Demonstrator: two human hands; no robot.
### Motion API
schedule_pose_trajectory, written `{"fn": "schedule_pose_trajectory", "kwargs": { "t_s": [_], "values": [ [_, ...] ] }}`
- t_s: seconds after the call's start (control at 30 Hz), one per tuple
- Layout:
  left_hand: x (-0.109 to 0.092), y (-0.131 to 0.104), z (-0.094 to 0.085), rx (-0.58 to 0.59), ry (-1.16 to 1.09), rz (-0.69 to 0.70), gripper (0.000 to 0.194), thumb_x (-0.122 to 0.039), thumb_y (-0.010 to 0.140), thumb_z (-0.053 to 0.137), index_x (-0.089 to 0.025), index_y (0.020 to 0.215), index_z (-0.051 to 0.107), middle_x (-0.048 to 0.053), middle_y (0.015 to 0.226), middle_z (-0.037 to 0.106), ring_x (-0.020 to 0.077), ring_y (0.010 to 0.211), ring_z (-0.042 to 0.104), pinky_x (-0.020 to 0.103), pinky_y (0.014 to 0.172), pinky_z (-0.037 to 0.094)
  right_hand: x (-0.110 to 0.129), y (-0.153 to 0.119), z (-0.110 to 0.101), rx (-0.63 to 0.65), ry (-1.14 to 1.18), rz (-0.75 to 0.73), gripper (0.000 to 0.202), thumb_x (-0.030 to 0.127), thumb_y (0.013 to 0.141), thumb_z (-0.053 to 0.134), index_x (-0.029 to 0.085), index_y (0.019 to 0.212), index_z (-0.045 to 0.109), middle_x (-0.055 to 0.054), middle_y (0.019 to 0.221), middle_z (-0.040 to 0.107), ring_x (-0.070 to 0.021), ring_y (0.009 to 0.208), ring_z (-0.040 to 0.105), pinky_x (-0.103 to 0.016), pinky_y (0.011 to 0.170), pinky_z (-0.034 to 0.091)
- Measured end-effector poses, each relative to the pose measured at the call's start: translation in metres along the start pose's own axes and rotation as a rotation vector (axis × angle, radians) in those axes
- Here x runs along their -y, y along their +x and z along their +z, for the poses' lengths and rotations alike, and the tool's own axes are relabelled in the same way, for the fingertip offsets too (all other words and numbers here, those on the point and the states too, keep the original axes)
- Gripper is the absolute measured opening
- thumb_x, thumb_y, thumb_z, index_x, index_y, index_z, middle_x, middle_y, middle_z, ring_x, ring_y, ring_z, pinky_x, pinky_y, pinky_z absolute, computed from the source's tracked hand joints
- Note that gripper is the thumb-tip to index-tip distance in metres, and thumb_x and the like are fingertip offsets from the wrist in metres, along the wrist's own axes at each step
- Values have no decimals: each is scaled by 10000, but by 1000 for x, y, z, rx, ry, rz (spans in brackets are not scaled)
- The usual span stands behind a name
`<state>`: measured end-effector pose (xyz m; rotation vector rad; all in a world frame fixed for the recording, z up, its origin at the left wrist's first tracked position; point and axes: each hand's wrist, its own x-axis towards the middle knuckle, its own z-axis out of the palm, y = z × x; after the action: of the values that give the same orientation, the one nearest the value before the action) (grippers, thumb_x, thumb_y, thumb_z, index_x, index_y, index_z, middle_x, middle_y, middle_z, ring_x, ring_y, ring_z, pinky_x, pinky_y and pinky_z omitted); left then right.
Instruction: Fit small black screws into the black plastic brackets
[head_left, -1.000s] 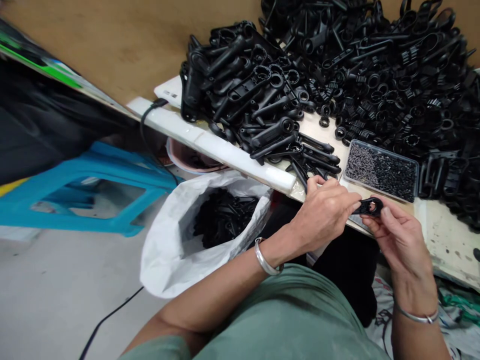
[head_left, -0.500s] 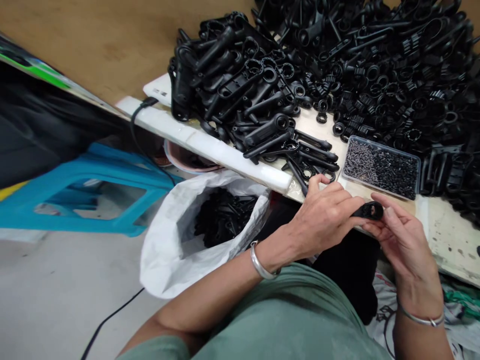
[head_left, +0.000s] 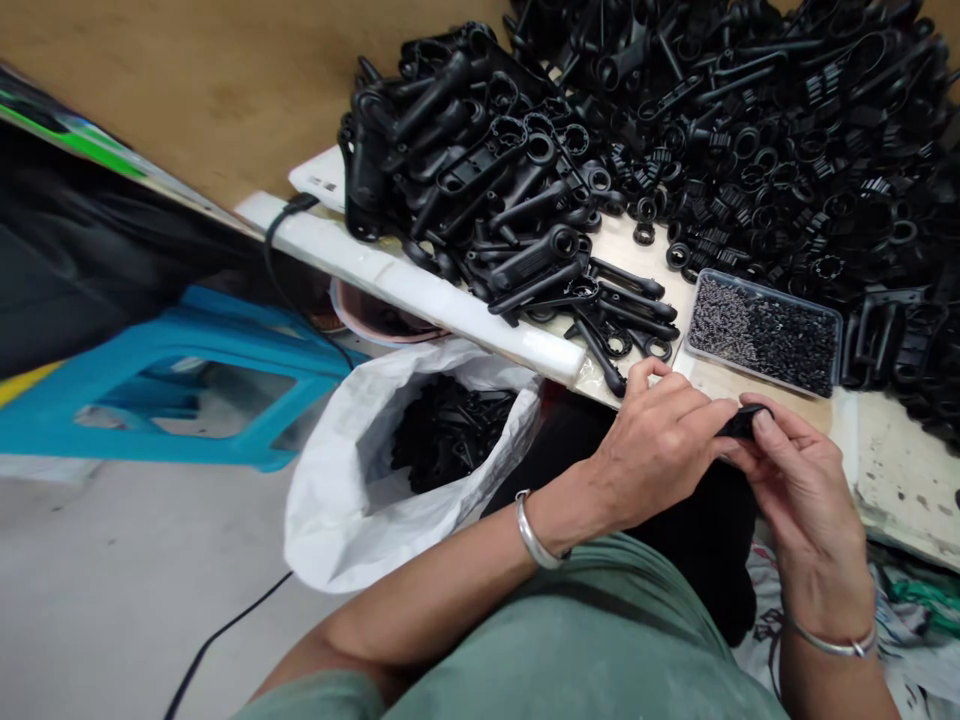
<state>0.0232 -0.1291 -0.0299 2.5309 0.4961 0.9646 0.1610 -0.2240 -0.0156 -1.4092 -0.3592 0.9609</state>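
Between my two hands, at the table's front edge, is a small black plastic part with a rounded end (head_left: 743,421). My left hand (head_left: 660,440) is closed on its left side, covering most of its length. From the right, my right hand (head_left: 802,480) grips the rounded end, with the thumb lying on top of it. Just beyond the hands stands a clear shallow box (head_left: 763,332), holding tiny grey pieces on the left and tiny black pieces on the right. Several black handle-like parts (head_left: 630,310) lie by my left fingertips.
A large heap of black plastic parts (head_left: 750,150) covers the back of the table. Below the white edge strip (head_left: 420,285) stands an open white sack (head_left: 330,500) with black parts inside. A blue stool (head_left: 172,380) and a black cable (head_left: 225,630) are at the left.
The ring-shaped opening at the part's end no longer shows; my right thumb now lies over that end. Both hands stay almost in place, still holding the part.
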Motion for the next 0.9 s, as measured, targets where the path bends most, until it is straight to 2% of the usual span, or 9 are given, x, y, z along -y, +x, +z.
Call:
{"fn": "schedule_pose_trajectory", "kwargs": {
  "t_s": [0.2, 0.3, 0.4, 0.53, 0.73, 0.83, 0.9],
  "values": [
    [5, 2, -4, 33, -31, -22, 213, -338, 985, 549, -170, 1053, 662, 20, 832, 712, 167, 833, 605, 396, 970, 323, -2, 0, 1, 25, -33, -10, 258, 361, 748, 823, 223, 957, 760, -29, 902, 759, -159, 706, 733, -309, 720, 649],
    [7, 3, -6, 50, -37, -32, 231, -358, 989, 538, -176, 1058, 663, 17, 829, 714, 169, 837, 605, 401, 995, 311, 0, -1, -2, 40, -50, 21, 333, 426, 768, 800, 224, 1027, 746, -39, 937, 756, -191, 741, 751, -340, 740, 650],
    [8, 4, -9, 94, -40, -51, 226, -357, 985, 547, -171, 1031, 666, 21, 839, 716, 172, 848, 603, 407, 1017, 300, 3, -3, -9, 5, -77, 20, 415, 483, 766, 789, 216, 1077, 723, -51, 872, 758, -236, 766, 759, -357, 715, 652],
    [11, 6, -13, 157, -34, -56, 193, -340, 960, 598, -171, 1030, 661, 14, 861, 723, 178, 875, 596, 430, 1041, 275, 5, -7, -23, -104, -163, -73, 416, 451, 735, 820, 192, 1045, 722, -77, 829, 765, -235, 713, 756, -341, 671, 652],
    [16, 14, -7, 311, 89, 56, 154, -299, 943, 623, -152, 911, 656, 34, 857, 694, 219, 950, 578, 515, 1052, 239, 5, -10, -42, -212, -343, -179, 387, 445, 706, 837, 183, 978, 752, -81, 840, 768, -181, 675, 737, -279, 665, 635],
    [17, 16, -7, 327, 133, 67, 154, -301, 931, 641, -151, 894, 651, 46, 919, 693, 235, 1002, 569, 553, 1067, 208, 12, -4, -49, -240, -502, -259, 372, 473, 729, 805, 201, 979, 761, -51, 799, 756, -160, 631, 704, -288, 639, 617],
    [19, 16, -10, 311, 113, 65, 164, -321, 946, 619, -162, 923, 656, 48, 966, 695, 229, 1025, 565, 547, 1073, 200, 20, 5, -52, -264, -694, -341, 348, 491, 759, 761, 212, 966, 768, -30, 719, 728, -163, 595, 672, -301, 606, 588]
  ]
}}
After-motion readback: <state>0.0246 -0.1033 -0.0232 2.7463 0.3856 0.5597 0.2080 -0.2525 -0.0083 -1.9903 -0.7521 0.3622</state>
